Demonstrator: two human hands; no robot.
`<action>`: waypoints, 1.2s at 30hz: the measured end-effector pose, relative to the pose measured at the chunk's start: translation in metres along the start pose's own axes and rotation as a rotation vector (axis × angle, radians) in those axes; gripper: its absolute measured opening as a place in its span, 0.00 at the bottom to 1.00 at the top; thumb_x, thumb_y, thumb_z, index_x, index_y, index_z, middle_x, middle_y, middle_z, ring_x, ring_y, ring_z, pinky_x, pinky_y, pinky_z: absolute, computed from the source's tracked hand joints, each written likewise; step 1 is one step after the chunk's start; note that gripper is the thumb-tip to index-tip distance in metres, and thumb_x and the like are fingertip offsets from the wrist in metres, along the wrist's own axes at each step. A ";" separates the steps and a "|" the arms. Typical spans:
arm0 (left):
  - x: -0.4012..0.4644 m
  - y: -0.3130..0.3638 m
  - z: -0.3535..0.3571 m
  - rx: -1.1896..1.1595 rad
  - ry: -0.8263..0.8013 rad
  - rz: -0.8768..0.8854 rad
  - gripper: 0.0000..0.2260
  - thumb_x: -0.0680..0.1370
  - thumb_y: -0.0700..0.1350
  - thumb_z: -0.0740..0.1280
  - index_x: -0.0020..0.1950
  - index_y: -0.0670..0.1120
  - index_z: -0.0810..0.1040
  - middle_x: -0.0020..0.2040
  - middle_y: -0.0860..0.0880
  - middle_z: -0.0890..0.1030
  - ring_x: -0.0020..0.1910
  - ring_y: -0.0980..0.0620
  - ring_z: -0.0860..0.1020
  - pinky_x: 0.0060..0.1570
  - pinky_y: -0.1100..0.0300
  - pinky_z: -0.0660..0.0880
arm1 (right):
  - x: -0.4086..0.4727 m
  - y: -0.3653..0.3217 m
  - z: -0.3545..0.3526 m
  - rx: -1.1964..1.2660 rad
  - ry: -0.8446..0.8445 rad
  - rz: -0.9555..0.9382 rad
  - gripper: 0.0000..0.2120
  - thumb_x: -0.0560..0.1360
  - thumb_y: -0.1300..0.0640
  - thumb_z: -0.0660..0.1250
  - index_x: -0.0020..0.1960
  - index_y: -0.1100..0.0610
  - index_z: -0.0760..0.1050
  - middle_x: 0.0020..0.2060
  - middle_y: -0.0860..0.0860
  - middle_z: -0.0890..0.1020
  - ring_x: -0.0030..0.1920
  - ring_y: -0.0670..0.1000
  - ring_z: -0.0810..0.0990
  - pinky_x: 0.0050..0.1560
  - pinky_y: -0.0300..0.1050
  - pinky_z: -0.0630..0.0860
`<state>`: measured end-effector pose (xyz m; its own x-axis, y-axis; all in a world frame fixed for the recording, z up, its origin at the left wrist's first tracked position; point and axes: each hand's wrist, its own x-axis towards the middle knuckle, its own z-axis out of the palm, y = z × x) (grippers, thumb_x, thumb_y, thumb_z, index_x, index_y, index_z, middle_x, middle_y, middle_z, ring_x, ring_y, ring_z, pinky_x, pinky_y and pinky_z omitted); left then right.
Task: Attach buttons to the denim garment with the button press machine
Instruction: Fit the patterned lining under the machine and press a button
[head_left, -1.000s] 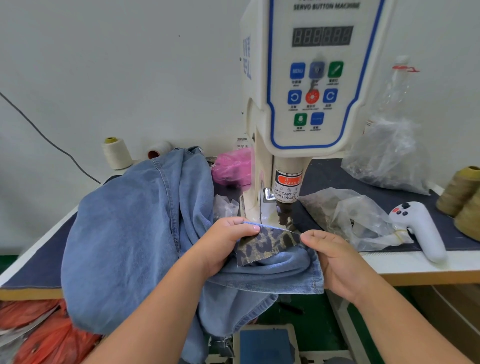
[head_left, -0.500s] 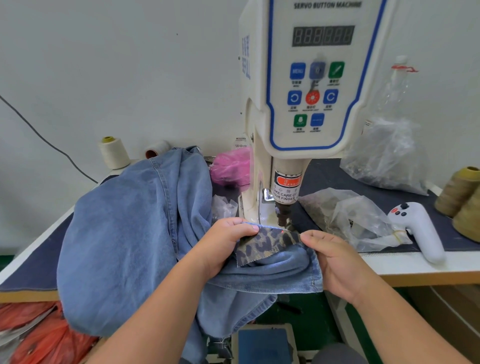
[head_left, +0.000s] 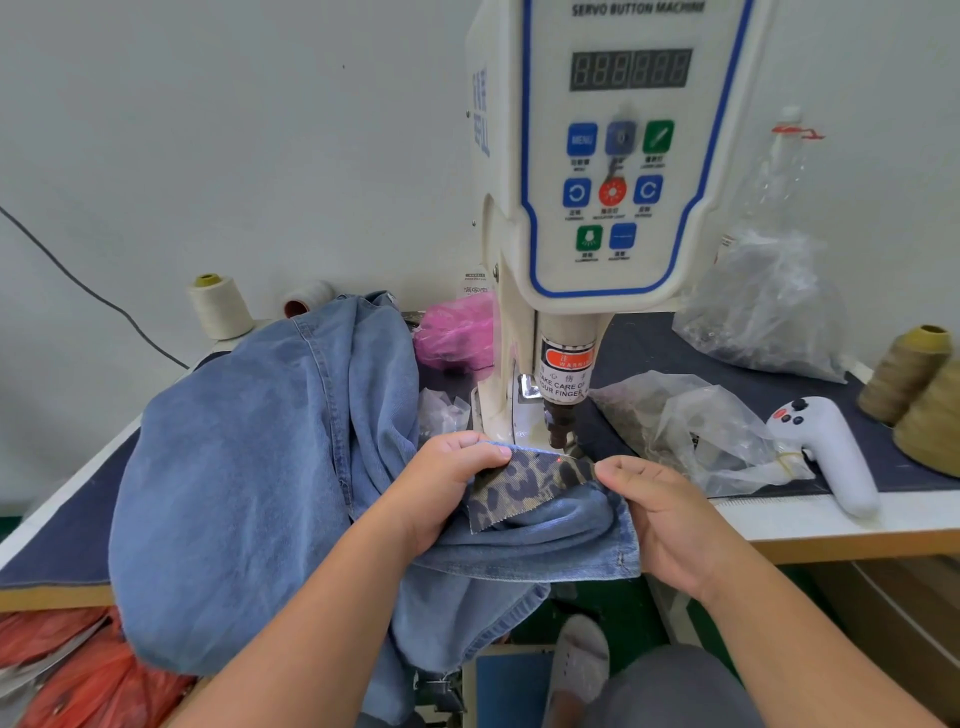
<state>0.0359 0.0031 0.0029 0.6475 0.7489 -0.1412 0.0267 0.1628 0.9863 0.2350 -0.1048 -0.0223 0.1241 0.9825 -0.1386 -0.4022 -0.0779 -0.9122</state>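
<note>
A blue denim garment (head_left: 249, 467) is heaped on the table's left side, one edge pulled toward the white servo button machine (head_left: 597, 208). That edge carries a leopard-print lining (head_left: 524, 483), stretched flat just below the machine's dark press head (head_left: 560, 423). A red light dot shows on the lining under the head. My left hand (head_left: 441, 483) grips the fabric's left side, fingers curled over the top. My right hand (head_left: 660, 514) pinches the right side of the edge.
Clear plastic bags (head_left: 691, 431) and a white handheld controller (head_left: 826, 447) lie right of the machine. Thread cones (head_left: 904, 374) stand at far right, cream spools (head_left: 221, 306) at back left, a pink bag (head_left: 457, 332) behind the denim. A shoe (head_left: 579, 660) rests near the foot pedal (head_left: 511, 686).
Both hands keep their hold on the fabric edge, nearly still under the press head. A knee and a shoe have come into view at the bottom by the pedal.
</note>
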 end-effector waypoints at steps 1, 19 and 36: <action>0.000 0.000 0.000 -0.005 -0.006 0.003 0.05 0.69 0.47 0.70 0.33 0.49 0.82 0.37 0.46 0.83 0.38 0.51 0.81 0.44 0.58 0.78 | 0.000 0.000 0.000 -0.002 0.003 0.002 0.08 0.70 0.55 0.68 0.35 0.55 0.82 0.38 0.57 0.84 0.37 0.54 0.84 0.38 0.50 0.80; 0.003 -0.001 -0.003 -0.014 0.018 -0.016 0.05 0.68 0.45 0.67 0.32 0.46 0.76 0.35 0.45 0.76 0.37 0.48 0.73 0.42 0.55 0.69 | 0.005 0.000 -0.006 -0.025 -0.030 0.031 0.08 0.71 0.54 0.69 0.35 0.55 0.81 0.38 0.58 0.83 0.38 0.55 0.83 0.41 0.52 0.80; 0.004 0.000 0.000 -0.040 0.072 -0.052 0.04 0.66 0.44 0.66 0.36 0.44 0.73 0.36 0.44 0.74 0.37 0.48 0.73 0.42 0.55 0.70 | 0.004 0.000 -0.006 0.005 -0.059 0.024 0.05 0.69 0.56 0.71 0.36 0.56 0.81 0.38 0.58 0.83 0.38 0.54 0.83 0.40 0.51 0.80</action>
<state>0.0382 0.0061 0.0026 0.5895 0.7829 -0.1991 0.0273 0.2270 0.9735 0.2411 -0.1016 -0.0251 0.0607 0.9887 -0.1369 -0.4093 -0.1004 -0.9068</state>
